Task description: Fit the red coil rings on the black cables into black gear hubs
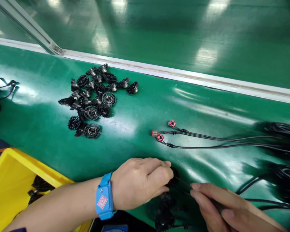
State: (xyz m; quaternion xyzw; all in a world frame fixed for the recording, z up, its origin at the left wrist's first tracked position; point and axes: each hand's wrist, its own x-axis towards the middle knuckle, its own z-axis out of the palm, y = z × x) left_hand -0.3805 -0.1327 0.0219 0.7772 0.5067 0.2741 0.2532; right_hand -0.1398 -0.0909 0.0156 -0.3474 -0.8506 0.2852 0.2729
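My left hand (142, 182), with a blue strap on its wrist, is closed on a black part (174, 175) near the bottom centre, mostly hidden by the fingers. To its right, my right hand (222, 204) pinches a thin dark tool (183, 182) that points toward that part. More black parts (164, 217) lie blurred below my hands. Beyond them, red-and-copper coils (160, 137) with black cables (207, 147) rest on the green table. A pile of black toothed wheels (91, 112) with metal hubs is at the upper left.
A yellow bin (33, 166) holding black parts stands at the lower left. Coiled black cables (284, 129) lie at the right edge, with other dark cables (4, 86) at the far left. A white rail (159, 71) runs across the table behind the pile.
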